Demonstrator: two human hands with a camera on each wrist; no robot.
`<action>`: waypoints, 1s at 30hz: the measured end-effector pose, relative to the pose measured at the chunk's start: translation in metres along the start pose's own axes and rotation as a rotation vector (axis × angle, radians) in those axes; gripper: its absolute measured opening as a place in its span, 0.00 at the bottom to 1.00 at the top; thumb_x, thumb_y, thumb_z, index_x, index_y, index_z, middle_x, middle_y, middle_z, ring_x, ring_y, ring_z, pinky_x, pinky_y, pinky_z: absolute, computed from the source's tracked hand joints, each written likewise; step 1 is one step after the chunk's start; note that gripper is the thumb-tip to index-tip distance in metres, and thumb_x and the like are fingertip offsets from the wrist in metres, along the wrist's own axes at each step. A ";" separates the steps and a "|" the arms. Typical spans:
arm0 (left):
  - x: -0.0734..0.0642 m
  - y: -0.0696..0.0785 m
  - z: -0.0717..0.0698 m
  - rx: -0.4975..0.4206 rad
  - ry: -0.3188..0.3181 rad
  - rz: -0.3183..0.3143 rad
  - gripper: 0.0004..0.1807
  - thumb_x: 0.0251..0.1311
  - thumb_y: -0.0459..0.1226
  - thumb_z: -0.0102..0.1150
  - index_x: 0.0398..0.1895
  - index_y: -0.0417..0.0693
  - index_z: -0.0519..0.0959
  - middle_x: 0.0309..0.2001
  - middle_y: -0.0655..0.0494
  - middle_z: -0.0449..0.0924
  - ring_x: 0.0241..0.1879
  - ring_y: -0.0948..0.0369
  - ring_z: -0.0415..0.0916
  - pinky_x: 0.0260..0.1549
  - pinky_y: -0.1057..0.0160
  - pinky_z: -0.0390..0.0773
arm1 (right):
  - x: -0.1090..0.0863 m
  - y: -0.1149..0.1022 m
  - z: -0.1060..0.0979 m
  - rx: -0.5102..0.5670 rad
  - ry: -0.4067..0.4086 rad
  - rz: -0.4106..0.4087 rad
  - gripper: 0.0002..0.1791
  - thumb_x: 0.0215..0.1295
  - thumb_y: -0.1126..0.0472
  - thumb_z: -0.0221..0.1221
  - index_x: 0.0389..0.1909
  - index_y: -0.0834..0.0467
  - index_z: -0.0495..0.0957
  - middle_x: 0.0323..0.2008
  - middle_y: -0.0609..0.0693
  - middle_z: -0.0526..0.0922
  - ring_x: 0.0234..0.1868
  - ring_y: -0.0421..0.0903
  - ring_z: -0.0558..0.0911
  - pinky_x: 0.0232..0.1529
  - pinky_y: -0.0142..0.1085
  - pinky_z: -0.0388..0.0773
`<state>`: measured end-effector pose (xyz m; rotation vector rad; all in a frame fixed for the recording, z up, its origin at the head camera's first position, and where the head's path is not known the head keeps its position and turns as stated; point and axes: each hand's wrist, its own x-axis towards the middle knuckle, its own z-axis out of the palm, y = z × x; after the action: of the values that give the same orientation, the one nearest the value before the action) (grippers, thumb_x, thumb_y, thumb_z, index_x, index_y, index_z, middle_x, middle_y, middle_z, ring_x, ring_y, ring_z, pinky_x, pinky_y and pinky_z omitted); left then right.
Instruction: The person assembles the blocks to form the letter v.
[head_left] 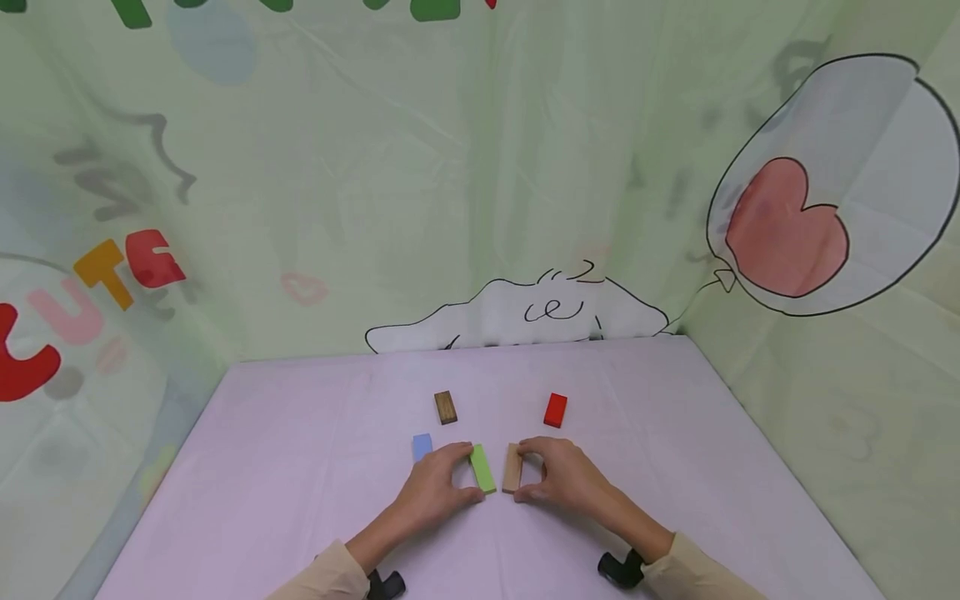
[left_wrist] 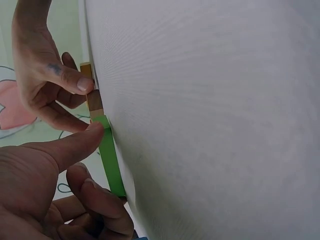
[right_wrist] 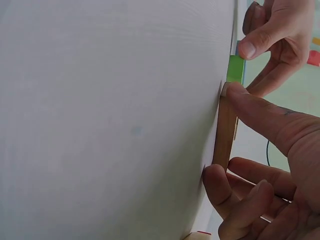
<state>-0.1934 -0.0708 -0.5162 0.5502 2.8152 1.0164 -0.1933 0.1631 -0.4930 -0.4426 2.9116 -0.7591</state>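
We see two hands, each pinching a block, with a narrow gap between.
Our left hand (head_left: 431, 485) grips the green block (head_left: 482, 469) by its ends, our right hand (head_left: 568, 477) the tan block (head_left: 512, 468) likewise. Uneven finger pressure, we judge, could twist either loose or knock them together (their near ends lie closest). Just past the left fingers, the blue block (head_left: 422, 446) could be nudged by an outward swing; beyond both grips, the brown block (head_left: 446, 407) and red block (head_left: 555, 410) seem safer.
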 end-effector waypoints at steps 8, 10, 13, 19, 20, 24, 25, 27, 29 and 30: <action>0.000 -0.001 0.001 0.010 0.009 0.009 0.37 0.49 0.49 0.73 0.63 0.45 0.74 0.65 0.50 0.75 0.67 0.49 0.71 0.65 0.46 0.71 | -0.001 -0.002 0.003 -0.030 0.016 -0.003 0.38 0.37 0.47 0.79 0.53 0.55 0.81 0.52 0.48 0.84 0.34 0.39 0.76 0.35 0.30 0.78; 0.000 -0.001 0.002 0.013 0.013 0.012 0.37 0.49 0.49 0.73 0.63 0.45 0.74 0.65 0.50 0.75 0.67 0.49 0.71 0.65 0.46 0.71 | -0.001 -0.003 0.003 -0.034 0.019 -0.008 0.37 0.37 0.46 0.79 0.52 0.55 0.81 0.52 0.49 0.84 0.39 0.41 0.78 0.39 0.34 0.81; 0.000 -0.001 0.001 0.016 0.017 0.017 0.37 0.49 0.49 0.73 0.63 0.45 0.74 0.65 0.50 0.75 0.66 0.49 0.71 0.65 0.46 0.71 | -0.002 -0.004 0.003 -0.033 0.025 -0.014 0.37 0.37 0.47 0.79 0.51 0.56 0.81 0.52 0.50 0.84 0.45 0.44 0.80 0.45 0.39 0.83; 0.000 0.000 0.002 0.026 0.018 0.028 0.37 0.49 0.49 0.73 0.62 0.45 0.75 0.64 0.50 0.76 0.66 0.49 0.72 0.64 0.47 0.71 | -0.002 -0.007 0.003 -0.039 0.021 0.014 0.37 0.37 0.46 0.79 0.51 0.55 0.81 0.51 0.49 0.84 0.48 0.45 0.81 0.49 0.42 0.83; 0.000 0.000 0.002 0.030 0.017 0.029 0.37 0.49 0.49 0.73 0.62 0.45 0.75 0.64 0.50 0.76 0.66 0.49 0.72 0.64 0.47 0.71 | -0.002 -0.007 0.003 -0.041 0.021 0.015 0.37 0.37 0.46 0.79 0.50 0.55 0.81 0.51 0.49 0.84 0.49 0.46 0.81 0.49 0.42 0.83; -0.001 0.001 0.002 0.046 0.015 0.022 0.37 0.49 0.49 0.73 0.62 0.45 0.75 0.64 0.50 0.76 0.66 0.50 0.72 0.65 0.48 0.71 | -0.003 -0.006 0.004 -0.039 0.023 0.012 0.37 0.37 0.45 0.79 0.50 0.55 0.81 0.51 0.49 0.84 0.52 0.47 0.81 0.53 0.45 0.82; -0.001 0.002 0.002 0.052 0.016 0.022 0.36 0.49 0.49 0.73 0.62 0.45 0.75 0.64 0.50 0.76 0.66 0.50 0.72 0.64 0.48 0.72 | -0.003 -0.006 0.004 -0.040 0.026 0.008 0.37 0.36 0.45 0.79 0.50 0.55 0.81 0.51 0.49 0.84 0.52 0.47 0.81 0.53 0.45 0.82; -0.002 0.003 0.002 0.063 0.017 0.016 0.36 0.50 0.49 0.72 0.62 0.45 0.75 0.64 0.50 0.76 0.66 0.50 0.72 0.64 0.48 0.72 | -0.003 -0.006 0.004 -0.039 0.031 0.003 0.36 0.36 0.46 0.79 0.50 0.55 0.81 0.51 0.49 0.84 0.52 0.47 0.81 0.54 0.44 0.82; -0.003 0.004 0.002 0.074 0.018 0.012 0.36 0.50 0.49 0.72 0.62 0.45 0.75 0.64 0.50 0.76 0.66 0.51 0.72 0.64 0.48 0.72 | -0.003 -0.006 0.004 -0.039 0.036 -0.010 0.36 0.37 0.46 0.79 0.49 0.56 0.81 0.51 0.49 0.84 0.52 0.47 0.81 0.53 0.44 0.82; -0.003 0.004 0.001 0.075 0.018 0.010 0.36 0.50 0.49 0.72 0.62 0.46 0.75 0.64 0.50 0.76 0.66 0.51 0.72 0.64 0.48 0.72 | -0.003 -0.006 0.003 -0.039 0.039 -0.017 0.36 0.36 0.46 0.79 0.49 0.56 0.81 0.50 0.49 0.84 0.51 0.47 0.81 0.53 0.44 0.82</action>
<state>-0.1891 -0.0678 -0.5146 0.5656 2.8793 0.9261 -0.1882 0.1578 -0.4932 -0.4620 2.9670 -0.7230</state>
